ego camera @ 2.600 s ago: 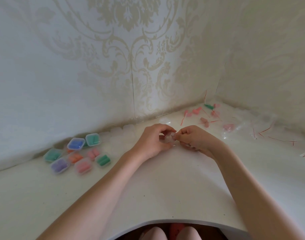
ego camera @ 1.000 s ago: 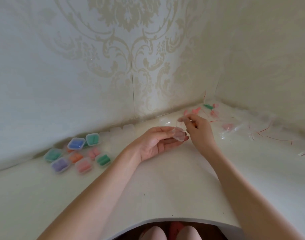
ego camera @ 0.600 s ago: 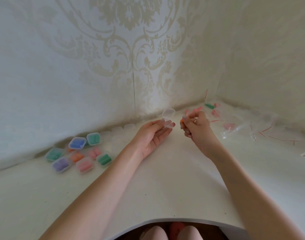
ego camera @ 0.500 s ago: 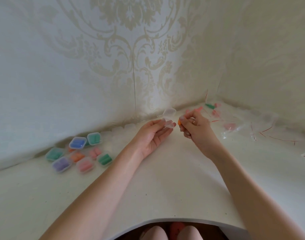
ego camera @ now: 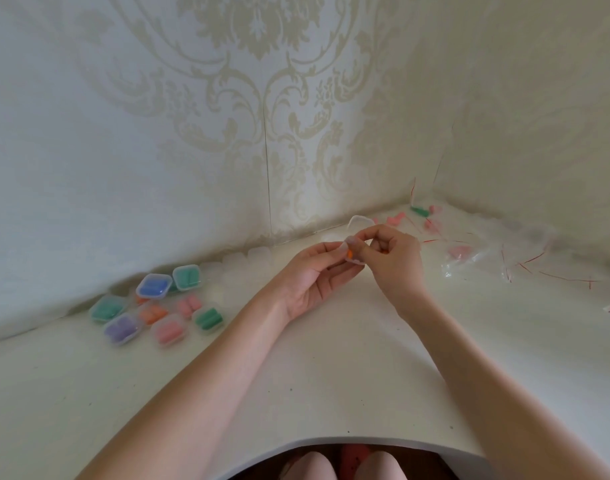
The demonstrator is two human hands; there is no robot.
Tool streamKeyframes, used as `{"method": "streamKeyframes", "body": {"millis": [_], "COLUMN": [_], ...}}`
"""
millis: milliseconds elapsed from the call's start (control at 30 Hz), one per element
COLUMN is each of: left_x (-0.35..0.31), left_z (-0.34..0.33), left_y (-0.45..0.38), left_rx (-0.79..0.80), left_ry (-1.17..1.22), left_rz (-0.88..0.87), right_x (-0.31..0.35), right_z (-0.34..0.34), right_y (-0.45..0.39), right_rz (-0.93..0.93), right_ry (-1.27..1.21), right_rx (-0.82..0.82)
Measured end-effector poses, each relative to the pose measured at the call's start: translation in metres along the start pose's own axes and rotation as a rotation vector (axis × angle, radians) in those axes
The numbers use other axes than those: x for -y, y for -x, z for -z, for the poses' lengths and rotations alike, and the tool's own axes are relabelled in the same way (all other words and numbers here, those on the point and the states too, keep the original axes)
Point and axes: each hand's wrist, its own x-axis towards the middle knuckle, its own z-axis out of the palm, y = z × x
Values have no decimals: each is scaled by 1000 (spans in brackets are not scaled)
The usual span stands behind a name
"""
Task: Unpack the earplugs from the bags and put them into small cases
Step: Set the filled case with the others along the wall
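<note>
Head view, nearest first: the curved front edge of the white tabletop runs across the bottom, with both bare forearms reaching over it toward the corner. The left hand lies palm up, fingers loosely curled, and cradles a small clear plastic case with its lid hinged open at its fingertips; the lid stands up behind the base. An orange foam earplug sits in the base of that case. The right hand is curled, its thumb and forefinger pinched at the rim of the case; a fleck of orange shows under its fingers, but whether it is a second earplug cannot be told. To the left, well apart from the hands, a cluster of closed small clear cases rests on the table: a lilac-filled case, a pink-filled case, a green-filled case, an orange-filled case, a teal-filled case, a blue-filled case and a second green-filled case; a loose-looking pair of pink earplugs lies among them. A row of empty clear cases lines the foot of the wall. To the right, crumpled clear plastic bags with red seal strips are scattered, one holding pink earplugs. Farthest, in the corner, lie more pink and green earplugs against the cream damask wallpaper.
</note>
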Motion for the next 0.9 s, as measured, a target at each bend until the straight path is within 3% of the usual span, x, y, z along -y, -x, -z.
{"method": "streamKeyframes", "body": {"millis": [167,267,367,467,567,700,900], "left_x": [0,0,-4,-8,-8,-8,-6], "left_z": [0,-2,2,6,5,4,5], "left_y": [0,-1,-3,-3,-4,-4,-5], "left_rx": [-34,-154,-252,-303,-320,-307,-289], "left_ry": [-3,-79,-65,9,48,37,-37], "left_rz": [0,-48,-122,-140,-144,-138,-128], "right_x": [2,5,6,5,3,0,0], "right_z": [-2,-3,1,4,1,5,4], "right_y": [2,5,0,-4,-2,-3,-3], "right_rz": [2,-43,-141,-186,-104,-128,-44], "right_ry": [30,14,-209,-419,-378,-416,-263], "right_rx": [-6,66,177,187,158,50,55]}}
